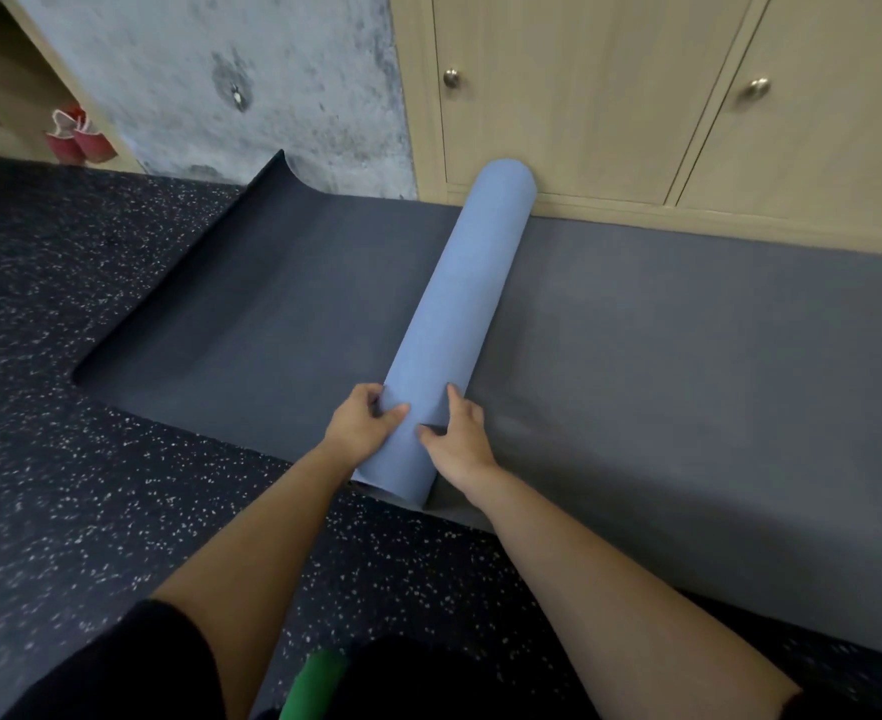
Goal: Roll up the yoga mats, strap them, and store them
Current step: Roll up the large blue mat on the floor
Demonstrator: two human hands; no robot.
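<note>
blue yoga mat (459, 304) is rolled into a tight tube, lying on the floor across a flat dark mat (251, 324). far end of the tube touches the base of the wooden cabinet (574, 96); near end sits at the dark mat's front edge. dark mat shows on both sides of the tube, and its left end curls up near the grey concrete wall (210, 70). can't tell if tube and flat mat are one piece or two.

left hand (363, 423) grips the tube near its front end: fingers curled round the left side, thumb laid on top. right hand (462, 439) is against the right side at about the same spot: forefinger straight along the tube, thumb across the top, pressing not wrapping. its other fingers are hidden behind the tube.

speckled black floor (90, 511) all around. cabinet has two doors with round metal knobs. red items (77, 137) sit low in an open shelf at far left, too small to identify. green rolled object (314, 683) at bottom edge, blurred.
</note>
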